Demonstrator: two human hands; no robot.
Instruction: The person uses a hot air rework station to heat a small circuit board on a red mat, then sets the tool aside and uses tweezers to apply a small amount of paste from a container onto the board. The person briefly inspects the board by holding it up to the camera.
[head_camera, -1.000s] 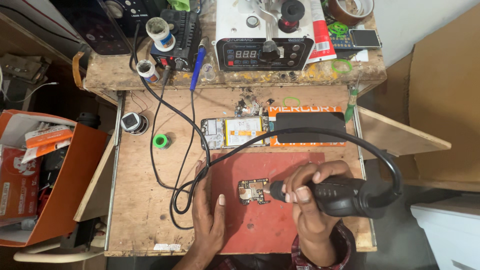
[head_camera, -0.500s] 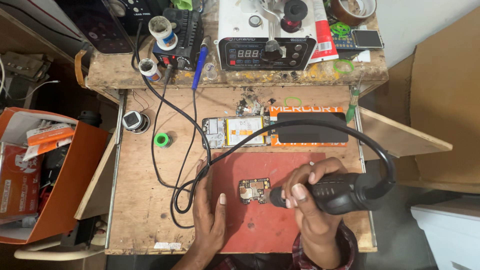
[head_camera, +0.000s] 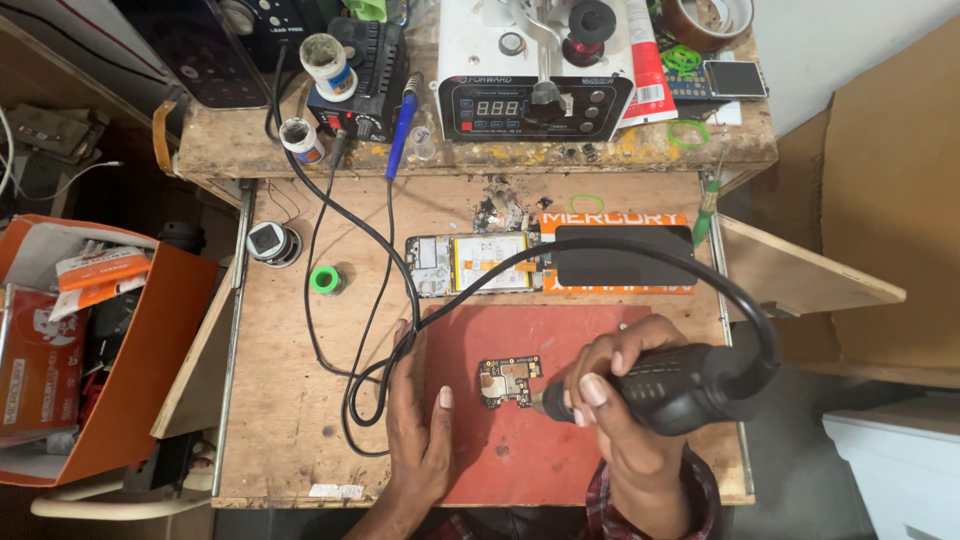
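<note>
The small circuit board lies on the red mat, mid-counter. The right hand, fingers wrapped tight round the black hot-air handle, has drawn the nozzle in from the right over the last second, so its tip now sits just beside the board's right edge. The left hand stays flat on the mat's left edge, fingers together, holding nothing. An opened phone lies behind.
</note>
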